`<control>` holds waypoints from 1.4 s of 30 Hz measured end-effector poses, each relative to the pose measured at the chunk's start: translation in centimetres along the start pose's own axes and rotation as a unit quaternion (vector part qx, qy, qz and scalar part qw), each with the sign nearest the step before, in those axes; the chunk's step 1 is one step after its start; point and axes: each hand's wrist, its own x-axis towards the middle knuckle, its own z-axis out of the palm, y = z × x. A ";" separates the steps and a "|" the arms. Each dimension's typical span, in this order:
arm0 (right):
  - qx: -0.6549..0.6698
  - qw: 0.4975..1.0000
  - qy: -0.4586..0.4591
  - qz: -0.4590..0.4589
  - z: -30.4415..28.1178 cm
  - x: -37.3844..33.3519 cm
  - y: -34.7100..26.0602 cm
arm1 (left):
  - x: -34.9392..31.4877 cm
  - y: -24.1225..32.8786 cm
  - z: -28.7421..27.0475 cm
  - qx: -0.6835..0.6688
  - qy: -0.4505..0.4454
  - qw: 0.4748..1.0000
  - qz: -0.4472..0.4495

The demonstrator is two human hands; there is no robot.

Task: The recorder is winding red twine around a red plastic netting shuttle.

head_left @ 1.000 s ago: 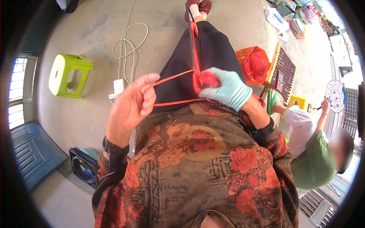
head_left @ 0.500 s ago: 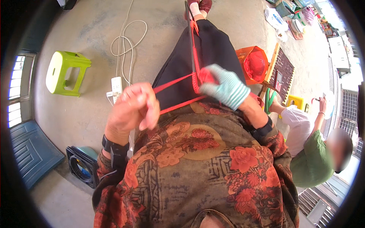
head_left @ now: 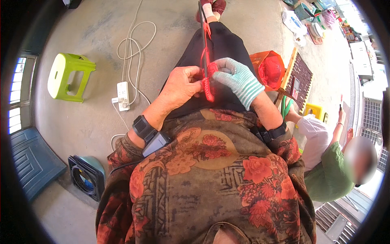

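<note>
A red braided cord [head_left: 209, 92] hangs in front of my lap, worked around the near end of a long thin dark rod [head_left: 202, 24]. The rod runs away from me, over my dark trousers, toward my feet. At the left side of the braid, my bare left hand [head_left: 178, 84] pinches the red cord between thumb and fingers. My right hand [head_left: 240, 79], in a teal-and-white striped glove, is closed on the braid from the other side. Red strands [head_left: 207, 31] also lie along the rod farther out. The exact grip at the fingertips is partly hidden.
A lime-green stool [head_left: 65, 77] and a white power strip [head_left: 123, 95] with a looped cable stand left. At right are an orange bag [head_left: 256, 61] holding red material and a slatted wooden rack [head_left: 301, 77]. A person in green [head_left: 331, 177] sits at far right.
My left hand has moved right and away from my body, up to the braid. The red loop stretched between my hands is no longer spread out. My right hand stays by the rod.
</note>
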 end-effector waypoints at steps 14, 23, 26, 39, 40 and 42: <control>-0.434 0.791 -0.057 -0.427 1.4 2.5 -5.2 | -10.6 11.4 -8.2 -0.431 -0.098 0.844 0.304; 0.186 0.971 -0.111 -0.102 -1.2 -3.7 -5.2 | -5.8 5.9 -6.0 0.020 0.194 0.978 0.070; 0.204 0.972 -0.043 -0.105 0.2 -5.4 -5.3 | -2.8 3.3 -0.6 0.138 0.095 0.984 0.059; -0.205 0.935 0.208 -0.201 -3.0 -2.3 -3.9 | -4.1 2.3 -5.0 -0.161 0.180 0.960 0.139; -0.372 0.854 0.261 -0.253 -3.1 -2.0 -3.1 | -4.5 3.1 -5.5 -0.114 0.225 0.956 0.148; -0.313 0.926 0.110 -0.181 -2.3 -1.8 -2.9 | -4.7 3.2 -5.8 0.071 0.264 0.946 0.176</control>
